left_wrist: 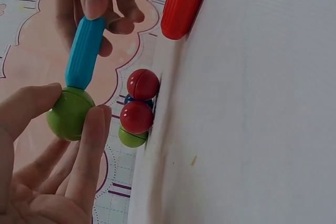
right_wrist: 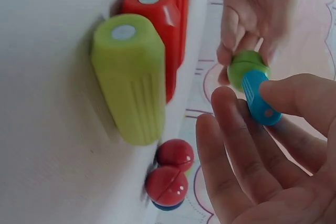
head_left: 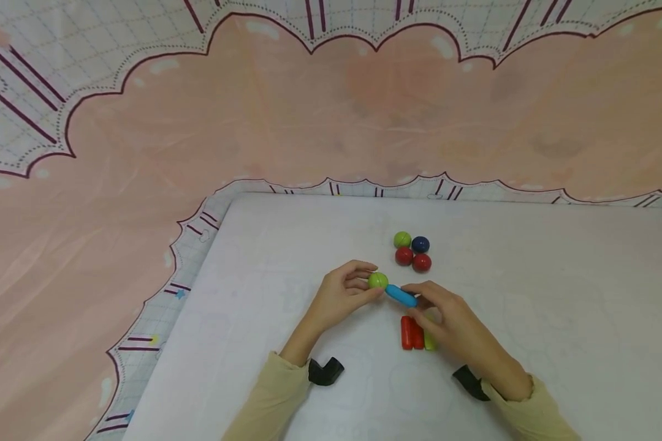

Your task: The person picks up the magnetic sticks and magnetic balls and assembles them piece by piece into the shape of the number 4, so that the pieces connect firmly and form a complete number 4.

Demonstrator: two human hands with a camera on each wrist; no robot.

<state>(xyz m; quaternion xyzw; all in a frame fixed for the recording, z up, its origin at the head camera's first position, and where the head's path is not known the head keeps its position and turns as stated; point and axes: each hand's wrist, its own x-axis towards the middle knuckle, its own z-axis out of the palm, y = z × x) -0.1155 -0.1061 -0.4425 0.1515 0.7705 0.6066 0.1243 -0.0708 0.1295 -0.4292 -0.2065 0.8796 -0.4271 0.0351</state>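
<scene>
Left hand pinches green ball against right hand's blue stick.

In the head view the right hand covers most of the green stick; in the left wrist view, the blue ball hides behind red balls.

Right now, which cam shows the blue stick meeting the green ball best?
Left wrist: the blue stick butts end-on against the green ball, joint unobstructed. In the right wrist view the stick is foreshortened, with fingers in front. The head view shows both, small.
</scene>
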